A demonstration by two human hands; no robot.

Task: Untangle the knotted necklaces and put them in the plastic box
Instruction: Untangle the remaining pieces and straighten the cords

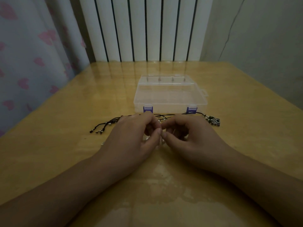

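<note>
Wooden tabletop [65, 128] under the head camera, and I've got both hands meeting near its middle. My left hand [136, 133] and right hand [188, 135] have fingers curled, thumbs nearly touching, pinching a fine, pale chain I can barely make out between them. Black cord necklace [106, 124] trails toward the left edge, its beaded pendant [213, 121] lying out to the right. Clear plastic box [168, 95], lid closed, purple latches [148, 109] facing me, sits just behind my knuckles, toward the far edge.
</note>
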